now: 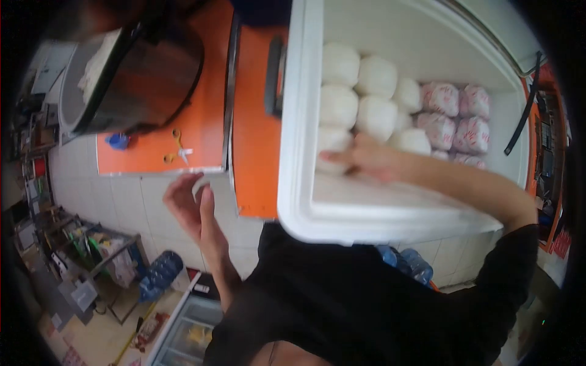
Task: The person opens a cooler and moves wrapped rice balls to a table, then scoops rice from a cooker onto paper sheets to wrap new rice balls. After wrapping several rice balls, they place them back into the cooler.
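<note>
A large white box [296, 201] with high walls holds several round white pieces [376, 116] on its left and several wrapped pieces with red print [439, 129] to their right. My right hand [366, 160] reaches inside over the box's near-left part, its fingers on or just over the lowest white piece at the left wall [333, 146]; motion blurs them, and whether they grip it cannot be told. My left hand [194, 204] hangs in the air left of the box, below the orange table, fingers curved and apart, with nothing in it.
On the orange table [207, 116] are yellow-handled scissors [179, 150], a blue object [118, 141] and a large dark pot [140, 79] with white contents. Water bottles [163, 271], a shelf [104, 250] and a glass-topped case [192, 323] stand lower left.
</note>
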The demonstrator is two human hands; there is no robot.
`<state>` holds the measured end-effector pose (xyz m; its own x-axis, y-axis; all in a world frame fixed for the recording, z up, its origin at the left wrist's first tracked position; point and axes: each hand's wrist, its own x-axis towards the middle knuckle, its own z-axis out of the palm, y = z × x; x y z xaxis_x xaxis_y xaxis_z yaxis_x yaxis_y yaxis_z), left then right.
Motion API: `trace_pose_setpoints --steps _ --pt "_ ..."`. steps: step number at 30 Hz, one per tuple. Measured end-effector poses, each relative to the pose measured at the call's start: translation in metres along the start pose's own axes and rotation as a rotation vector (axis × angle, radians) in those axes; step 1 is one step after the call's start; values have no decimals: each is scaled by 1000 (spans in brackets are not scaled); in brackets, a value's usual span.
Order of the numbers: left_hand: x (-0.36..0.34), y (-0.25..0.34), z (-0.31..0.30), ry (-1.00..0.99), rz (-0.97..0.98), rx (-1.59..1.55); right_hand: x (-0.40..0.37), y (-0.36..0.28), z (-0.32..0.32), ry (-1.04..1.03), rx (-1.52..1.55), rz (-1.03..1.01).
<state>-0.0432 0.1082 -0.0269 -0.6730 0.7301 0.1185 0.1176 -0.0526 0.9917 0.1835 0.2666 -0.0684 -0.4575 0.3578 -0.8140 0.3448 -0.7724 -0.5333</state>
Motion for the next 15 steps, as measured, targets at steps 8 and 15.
trace_pose_setpoints --steps 8,15 --pt "-36 -51 -22 -44 43 159 -80 -63 17 183 -1511 19" --pt "-115 -106 -123 372 -264 238 -116 195 -2 583 -1239 -1201"
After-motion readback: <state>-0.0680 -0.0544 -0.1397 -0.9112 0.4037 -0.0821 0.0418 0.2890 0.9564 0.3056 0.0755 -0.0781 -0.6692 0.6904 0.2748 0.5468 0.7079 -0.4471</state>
